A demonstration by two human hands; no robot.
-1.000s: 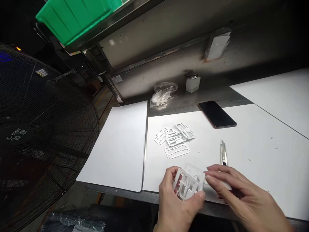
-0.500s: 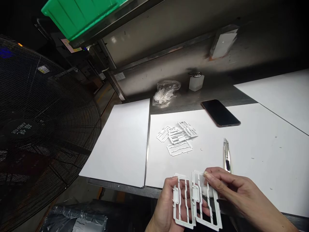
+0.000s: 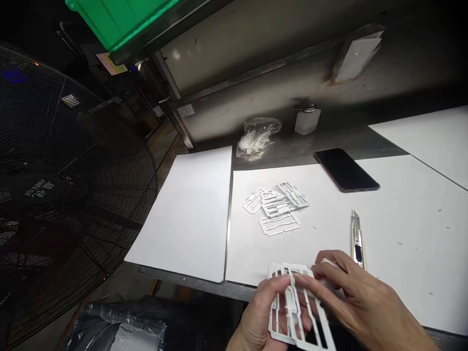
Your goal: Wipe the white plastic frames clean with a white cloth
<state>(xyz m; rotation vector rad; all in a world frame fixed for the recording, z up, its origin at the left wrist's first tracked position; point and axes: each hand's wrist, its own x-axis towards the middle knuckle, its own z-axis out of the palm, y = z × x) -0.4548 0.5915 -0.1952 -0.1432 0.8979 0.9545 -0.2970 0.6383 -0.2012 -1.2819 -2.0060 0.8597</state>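
Both my hands hold a white plastic frame part at the near edge of the bench. My left hand grips it from below and from the left, fingers curled round it. My right hand pinches its top right side with thumb and fingers, and a small white piece shows under those fingers. A pile of several similar white frame parts lies on the white sheet further away. A utility knife lies just beyond my right hand.
A black phone lies at the sheet's far edge. A plastic bag and a small white bottle stand at the back wall. A second white sheet lies to the left, a large black fan beyond it, a green bin above.
The frame part was folded in my hands, then spread flat facing me, and now it is tilted with my hands closer together. The view has drifted left.
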